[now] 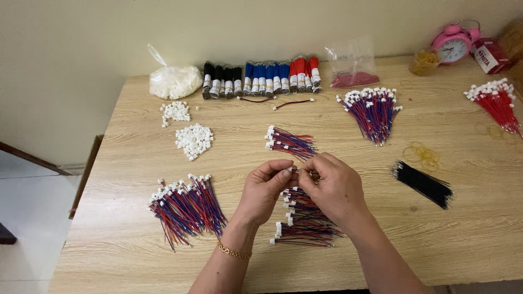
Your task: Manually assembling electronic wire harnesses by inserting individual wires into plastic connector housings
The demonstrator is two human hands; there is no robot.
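Both hands are meeting over the middle of the wooden table (136,239): the left hand (265,190) and the right hand (333,188) are pinching their fingertips together around a small wire piece (298,173) held between them, too small to make out in detail. Directly beneath the hands a pile of red and blue wires with white connectors (306,223) is lying on the table, and a smaller bunch of the same wires (290,142) is sitting just beyond the fingertips. A larger fanned bundle (185,209) is resting to the left of the left wrist, which is wearing a gold bracelet (233,252). Another fan of red and blue wires (373,110) is lying further back on the right, with a bundle of red wires (497,102) near the right edge and a bundle of black wires (424,184) nearer the right hand. 2 heaps of loose white connectors (193,140) are sitting at back left. Along the wall, a knotted clear bag of white pieces (174,81) is standing beside a row of black, blue and red wire rolls with white paper bands (261,78), then a clear bag with red bits at its bottom (354,73), a small jar (424,61), a pink alarm clock (453,44) and a red box with a white label (489,55).
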